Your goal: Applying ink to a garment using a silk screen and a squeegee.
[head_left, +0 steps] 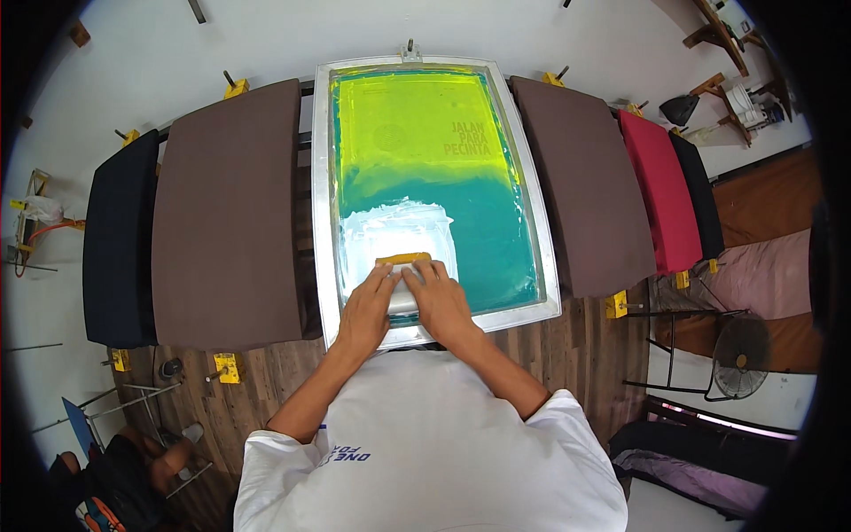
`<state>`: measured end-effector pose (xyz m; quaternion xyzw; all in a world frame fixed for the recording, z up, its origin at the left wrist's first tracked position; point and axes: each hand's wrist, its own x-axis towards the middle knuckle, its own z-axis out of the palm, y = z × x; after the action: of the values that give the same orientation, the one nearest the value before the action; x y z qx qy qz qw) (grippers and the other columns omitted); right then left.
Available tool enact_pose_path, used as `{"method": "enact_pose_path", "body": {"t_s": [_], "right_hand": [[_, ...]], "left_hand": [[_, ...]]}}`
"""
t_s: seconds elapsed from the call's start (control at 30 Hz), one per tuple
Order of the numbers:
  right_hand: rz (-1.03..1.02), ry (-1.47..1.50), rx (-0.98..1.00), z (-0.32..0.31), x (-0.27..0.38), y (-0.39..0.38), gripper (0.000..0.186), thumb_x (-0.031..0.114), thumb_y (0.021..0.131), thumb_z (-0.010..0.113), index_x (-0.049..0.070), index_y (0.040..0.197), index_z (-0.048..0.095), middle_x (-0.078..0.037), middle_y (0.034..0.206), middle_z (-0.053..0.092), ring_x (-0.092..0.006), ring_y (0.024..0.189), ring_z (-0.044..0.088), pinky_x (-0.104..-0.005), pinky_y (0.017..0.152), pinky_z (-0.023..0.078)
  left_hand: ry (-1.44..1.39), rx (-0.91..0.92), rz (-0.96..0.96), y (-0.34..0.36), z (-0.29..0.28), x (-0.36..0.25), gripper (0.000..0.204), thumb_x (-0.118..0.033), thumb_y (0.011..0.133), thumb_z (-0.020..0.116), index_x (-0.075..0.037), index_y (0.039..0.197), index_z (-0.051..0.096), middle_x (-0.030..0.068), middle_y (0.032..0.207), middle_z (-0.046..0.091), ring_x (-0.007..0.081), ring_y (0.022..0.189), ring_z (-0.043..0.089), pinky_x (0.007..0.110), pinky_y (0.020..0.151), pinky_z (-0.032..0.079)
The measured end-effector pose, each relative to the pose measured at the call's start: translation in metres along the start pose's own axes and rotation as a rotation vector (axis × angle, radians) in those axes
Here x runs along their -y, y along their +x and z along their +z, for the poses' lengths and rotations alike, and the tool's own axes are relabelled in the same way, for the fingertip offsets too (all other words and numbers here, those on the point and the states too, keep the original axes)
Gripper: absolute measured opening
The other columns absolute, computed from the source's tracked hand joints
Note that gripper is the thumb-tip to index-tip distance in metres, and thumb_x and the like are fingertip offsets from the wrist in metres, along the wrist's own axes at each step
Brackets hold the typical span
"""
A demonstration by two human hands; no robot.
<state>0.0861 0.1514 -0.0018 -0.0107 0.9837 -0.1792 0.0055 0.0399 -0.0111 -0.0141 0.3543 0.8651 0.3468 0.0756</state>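
Observation:
A screen printing frame (548, 257) with a pale metal rim lies lengthwise before me. Its mesh is yellow-green at the far end, with faint lettering, and teal (492, 235) nearer me. White ink (399, 223) covers the near left part of the mesh. Over this ink my left hand (365, 306) and my right hand (436, 301) are side by side, both closed on a squeegee (403, 303). It has a metal body and a yellow-brown edge (403, 258) on its far side. My fingers curl over it, thumbs close together. Where it meets the mesh is hidden.
Brown cloth-covered boards stand left (226, 213) and right (581, 186) of the frame, with a dark board (121, 239) and a red one (659, 191) beyond. Yellow clamps (228, 368) sit at board ends. A fan (741, 356) stands at right; a seated person (133, 470) is lower left.

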Motion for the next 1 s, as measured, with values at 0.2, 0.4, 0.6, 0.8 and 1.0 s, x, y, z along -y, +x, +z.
{"method": "enact_pose_path", "body": {"t_s": [0.2, 0.4, 0.6, 0.8, 1.0], "right_hand": [[-0.012, 0.059, 0.160, -0.017, 0.001, -0.006, 0.052, -0.009, 0.072, 0.060, 0.001, 0.123, 0.061, -0.017, 0.128, 0.055, -0.0342, 0.118, 0.052, -0.0422, 0.086, 0.054], [-0.011, 0.090, 0.087, -0.007, 0.001, -0.010, 0.052, -0.009, 0.071, 0.060, 0.001, 0.122, 0.062, -0.017, 0.128, 0.057, -0.0347, 0.117, 0.053, -0.0415, 0.085, 0.055], [-0.001, 0.001, -0.017, -0.005, 0.005, -0.007, 0.053, -0.008, 0.070, 0.060, 0.001, 0.123, 0.061, -0.017, 0.127, 0.057, -0.0353, 0.116, 0.053, -0.0421, 0.083, 0.056], [-0.016, 0.077, 0.150, -0.019, 0.005, -0.014, 0.055, -0.010, 0.069, 0.061, 0.000, 0.123, 0.061, -0.018, 0.127, 0.056, -0.0354, 0.116, 0.053, -0.0415, 0.084, 0.055], [-0.024, 0.076, 0.000, -0.001, 0.006, -0.019, 0.056, -0.010, 0.068, 0.060, 0.000, 0.123, 0.060, -0.017, 0.128, 0.056, -0.0366, 0.119, 0.051, -0.0416, 0.085, 0.055]], "left_hand": [[-0.128, 0.115, -0.115, -0.002, -0.012, -0.014, 0.065, 0.019, 0.067, 0.059, 0.002, 0.130, 0.056, 0.0218, 0.138, 0.051, 0.0405, 0.126, 0.052, 0.046, 0.104, 0.044], [-0.194, 0.114, -0.137, -0.007, -0.013, -0.010, 0.062, 0.019, 0.069, 0.058, 0.003, 0.129, 0.057, 0.0218, 0.138, 0.051, 0.0383, 0.130, 0.050, 0.047, 0.106, 0.042], [-0.033, -0.065, -0.015, -0.003, -0.007, -0.007, 0.063, 0.019, 0.068, 0.060, 0.002, 0.129, 0.058, 0.0208, 0.138, 0.053, 0.0389, 0.123, 0.055, 0.047, 0.103, 0.044], [-0.148, 0.071, -0.138, -0.016, -0.009, -0.016, 0.063, 0.019, 0.066, 0.061, 0.002, 0.127, 0.059, 0.0217, 0.135, 0.055, 0.0400, 0.126, 0.053, 0.046, 0.103, 0.044], [-0.076, 0.000, -0.071, -0.016, -0.004, -0.011, 0.063, 0.018, 0.067, 0.060, 0.002, 0.128, 0.057, 0.0218, 0.135, 0.055, 0.0386, 0.124, 0.054, 0.046, 0.103, 0.044]]}}
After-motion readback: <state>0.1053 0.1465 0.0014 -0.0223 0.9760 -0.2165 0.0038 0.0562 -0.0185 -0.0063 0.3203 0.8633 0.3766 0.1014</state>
